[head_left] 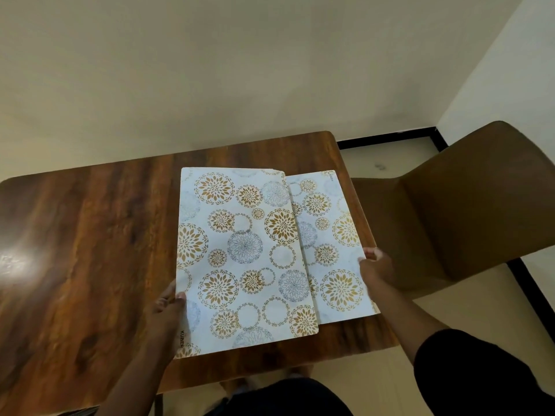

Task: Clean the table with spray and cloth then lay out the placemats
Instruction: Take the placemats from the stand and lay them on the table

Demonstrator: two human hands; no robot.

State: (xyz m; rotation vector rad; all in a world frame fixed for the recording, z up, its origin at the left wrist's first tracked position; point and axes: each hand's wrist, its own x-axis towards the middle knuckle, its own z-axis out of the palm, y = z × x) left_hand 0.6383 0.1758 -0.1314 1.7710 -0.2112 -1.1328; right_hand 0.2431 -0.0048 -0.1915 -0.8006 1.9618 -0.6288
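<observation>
Two white placemats with gold and grey flower circles are on the right half of the wooden table. The upper placemat overlaps the left side of the lower placemat, which reaches the table's right edge. My left hand grips the upper placemat at its near left edge, thumb on top. My right hand pinches the right edge of the lower placemat. A thin edge of another sheet shows at the upper placemat's far corner. No spray or cloth is in view.
A brown chair stands close to the table's right side. The table's far edge meets a cream wall. Light glares on the tabletop at the left. Pale floor with a black skirting shows at the right.
</observation>
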